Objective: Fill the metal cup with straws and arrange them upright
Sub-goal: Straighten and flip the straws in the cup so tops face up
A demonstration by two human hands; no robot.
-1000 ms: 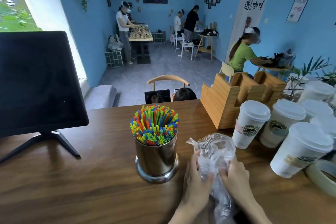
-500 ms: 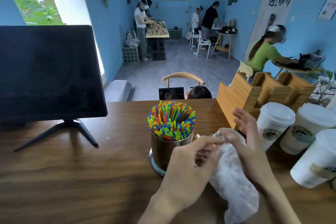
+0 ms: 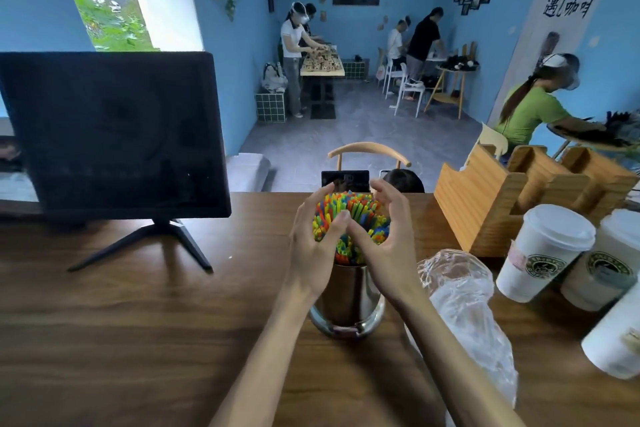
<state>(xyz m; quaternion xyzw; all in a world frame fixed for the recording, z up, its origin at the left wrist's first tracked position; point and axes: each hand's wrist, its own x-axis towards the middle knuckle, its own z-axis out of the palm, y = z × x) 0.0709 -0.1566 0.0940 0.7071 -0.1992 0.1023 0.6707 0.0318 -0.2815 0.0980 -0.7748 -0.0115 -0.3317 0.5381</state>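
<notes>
Straws being gathered upright in the cup

At frame centre, the bundle of multicoloured plastic straws (image 3: 349, 218) is being cupped between the left hand (image 3: 313, 246) and right hand (image 3: 388, 246), fingers curved loosely around it, probably to straighten it in the shiny cylindrical metal cup (image 3: 348, 302) being kept on the brown wooden counter (image 3: 138, 340).

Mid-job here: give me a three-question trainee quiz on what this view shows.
1. True or false: the straws already stand in the metal cup.
2. What lies on the table right of the cup? A) plastic bag B) spoon C) plate
3. Where are the left hand and right hand?

Key: 1 true. 2 A. 3 Cupped around the straw tops, one each side.
</notes>
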